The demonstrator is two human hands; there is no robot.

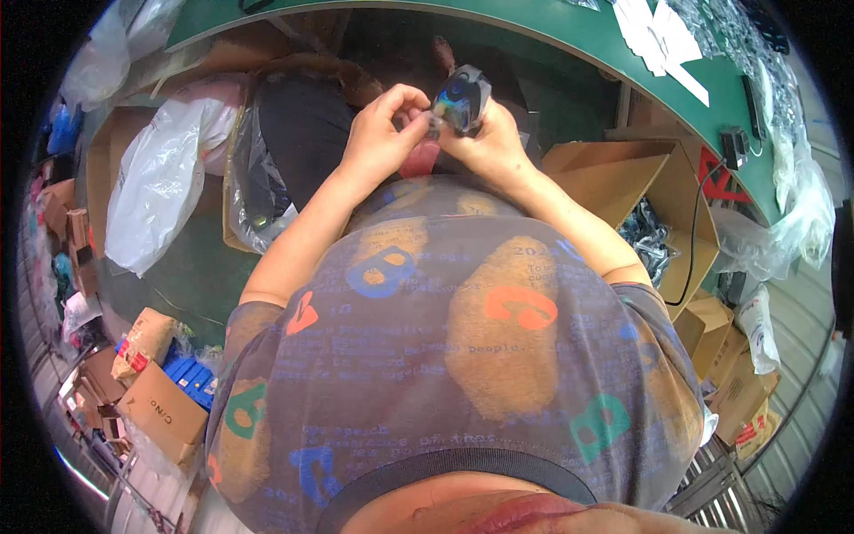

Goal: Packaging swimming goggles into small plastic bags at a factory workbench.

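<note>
Near the top middle, my right hand point(495, 149) is closed around a dark, glossy, rounded object point(461, 96) with bluish, lens-like reflections. Its exact kind does not show clearly. At the object's lower left side, the fingers of my left hand point(384, 133) are pinched together. A small bit of clear, shiny film point(433, 125) seems to lie at those fingertips, touching the object. Both hands are above my lap, just short of the green table.
The green table point(569, 40) curves across the far side, with white paper pieces point(660, 37) on it. At right, an open carton point(614, 169) contains dark plastic-wrapped items point(647, 233); a black cable point(696, 240) hangs beside it. A white plastic bag point(153, 182) lies over cartons at left.
</note>
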